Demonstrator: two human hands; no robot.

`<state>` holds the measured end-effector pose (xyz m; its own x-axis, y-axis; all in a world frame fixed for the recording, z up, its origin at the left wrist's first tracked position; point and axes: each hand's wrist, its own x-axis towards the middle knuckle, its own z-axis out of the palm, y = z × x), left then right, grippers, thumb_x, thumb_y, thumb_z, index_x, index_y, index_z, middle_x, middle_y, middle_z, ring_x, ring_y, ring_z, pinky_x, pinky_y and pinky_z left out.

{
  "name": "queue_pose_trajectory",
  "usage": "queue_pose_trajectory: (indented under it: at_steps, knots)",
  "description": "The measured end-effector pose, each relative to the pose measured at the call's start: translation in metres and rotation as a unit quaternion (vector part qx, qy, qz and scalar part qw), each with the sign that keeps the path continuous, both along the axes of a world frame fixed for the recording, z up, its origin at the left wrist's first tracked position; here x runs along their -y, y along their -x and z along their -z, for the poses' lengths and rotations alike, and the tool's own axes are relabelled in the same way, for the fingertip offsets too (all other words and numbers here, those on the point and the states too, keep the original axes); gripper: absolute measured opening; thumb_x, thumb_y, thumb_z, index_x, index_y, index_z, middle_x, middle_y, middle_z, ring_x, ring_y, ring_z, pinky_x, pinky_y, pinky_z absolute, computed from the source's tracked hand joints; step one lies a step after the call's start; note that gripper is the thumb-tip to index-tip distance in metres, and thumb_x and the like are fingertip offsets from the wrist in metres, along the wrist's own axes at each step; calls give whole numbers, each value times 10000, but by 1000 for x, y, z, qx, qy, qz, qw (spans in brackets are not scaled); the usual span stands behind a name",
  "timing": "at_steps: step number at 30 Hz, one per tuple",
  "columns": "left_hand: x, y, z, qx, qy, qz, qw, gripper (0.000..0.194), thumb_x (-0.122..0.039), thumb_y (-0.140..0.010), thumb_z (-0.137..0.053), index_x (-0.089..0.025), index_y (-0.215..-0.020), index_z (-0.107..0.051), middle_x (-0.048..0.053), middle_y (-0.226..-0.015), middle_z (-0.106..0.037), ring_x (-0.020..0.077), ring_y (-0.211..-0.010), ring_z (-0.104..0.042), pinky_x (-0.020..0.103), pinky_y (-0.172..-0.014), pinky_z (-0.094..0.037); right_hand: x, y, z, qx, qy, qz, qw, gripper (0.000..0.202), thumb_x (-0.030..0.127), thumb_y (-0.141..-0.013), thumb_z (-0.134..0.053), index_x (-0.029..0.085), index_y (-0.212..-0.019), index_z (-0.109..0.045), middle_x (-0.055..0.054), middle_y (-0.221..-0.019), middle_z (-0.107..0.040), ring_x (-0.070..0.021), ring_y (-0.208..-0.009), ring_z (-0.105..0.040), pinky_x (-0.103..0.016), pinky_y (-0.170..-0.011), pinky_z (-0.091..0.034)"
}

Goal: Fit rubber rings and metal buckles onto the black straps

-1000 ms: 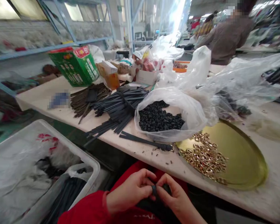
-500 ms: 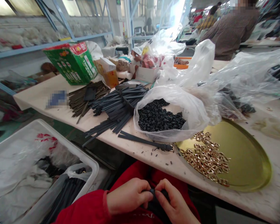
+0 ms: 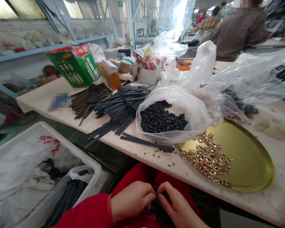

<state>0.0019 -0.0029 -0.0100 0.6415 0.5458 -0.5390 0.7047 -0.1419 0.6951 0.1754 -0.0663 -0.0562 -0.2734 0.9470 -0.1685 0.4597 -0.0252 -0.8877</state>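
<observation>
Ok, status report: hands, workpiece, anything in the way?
Left hand and right hand close together, pinching a small dark piece. In the way: the hands themselves, hiding most of it. Table just beyond.

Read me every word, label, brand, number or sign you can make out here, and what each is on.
"TSINGT…" on the green box; ending blurred.
"50" on the box's red flap.
Rest of the box's print: too blurred.
Red writing on the plastic in the white bin: too blurred.
White lettering on the red clothing: too blurred.
Green sign at the back: too small.
</observation>
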Motion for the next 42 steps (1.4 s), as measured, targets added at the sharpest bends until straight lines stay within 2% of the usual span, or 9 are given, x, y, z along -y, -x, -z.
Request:
queue_pose_trajectory:
  at_steps: [4,8,11,15,20,23,26,33,42]
  knots:
    - [0,1,-5,-10,-27,10,1000,230,-230,-804,-425,-182,-770,-648,0,-701,-659,115,-611,-560,179,-531,-345,3,-4,-6,-22,11,-32,999,173,205,-881,-353,216,-1000,-477,-35,-897,-632,-143,-804,-621,-232,-707,-498]
    - [6,1,-4,-1,-8,15,1000,242,-223,-814,-416,-182,-780,-653,-3,-701,-660,108,-602,-569,171,-517,-346,12,-1,0,29,-81,-37,996,223,159,-849,-362,210,-1042,-462,-68,-935,-667,-173,-835,-652,-274,-731,-516]
    - [14,1,2,-23,-45,27,998,232,-235,-819,-427,-176,-786,-649,14,-729,-667,128,-642,-584,181,-538,-355,20,4,7,38,-127,-56,990,276,113,-816,-356,205,-1059,-447,-66,-888,-684,-176,-784,-667,-280,-699,-528]
    - [26,1,9,-80,-97,51,991,223,-264,-821,-451,-170,-807,-653,39,-752,-674,159,-656,-589,206,-529,-348,27,10,15,14,-103,-69,992,283,95,-795,-361,202,-1041,-450,-38,-786,-684,-167,-733,-670,-253,-662,-533]
    - [30,4,8,-35,-84,36,995,210,-244,-834,-457,-200,-836,-662,9,-767,-682,142,-658,-592,197,-551,-370,31,7,15,10,-71,-9,997,293,187,-851,-381,194,-1142,-415,-91,-960,-676,-178,-844,-661,-271,-730,-527]
    - [28,6,5,-38,-104,12,994,202,-272,-840,-477,-206,-875,-666,15,-823,-689,156,-732,-610,202,-626,-403,30,2,12,49,-26,-7,998,152,257,-881,-370,205,-966,-486,-59,-830,-675,-174,-733,-656,-263,-638,-524]
    - [27,7,4,-47,-107,20,993,185,-288,-839,-503,-201,-863,-665,17,-812,-689,163,-731,-616,204,-622,-410,30,0,15,101,-62,-19,993,166,261,-886,-341,211,-829,-488,-48,-729,-651,-181,-652,-639,-279,-581,-510]
    - [30,1,10,-75,-145,81,983,236,-287,-882,-442,-166,-834,-639,52,-818,-680,192,-740,-625,224,-623,-433,35,10,28,129,-211,1,969,161,194,-879,-331,207,-825,-482,-35,-665,-631,-165,-566,-619,-261,-526,-498]
    - [34,8,13,-40,-115,69,990,132,-260,-830,-516,-201,-859,-630,15,-838,-675,169,-756,-615,205,-649,-433,39,14,30,130,-267,22,955,192,231,-908,-317,221,-805,-478,-2,-614,-629,-136,-508,-616,-213,-481,-476]
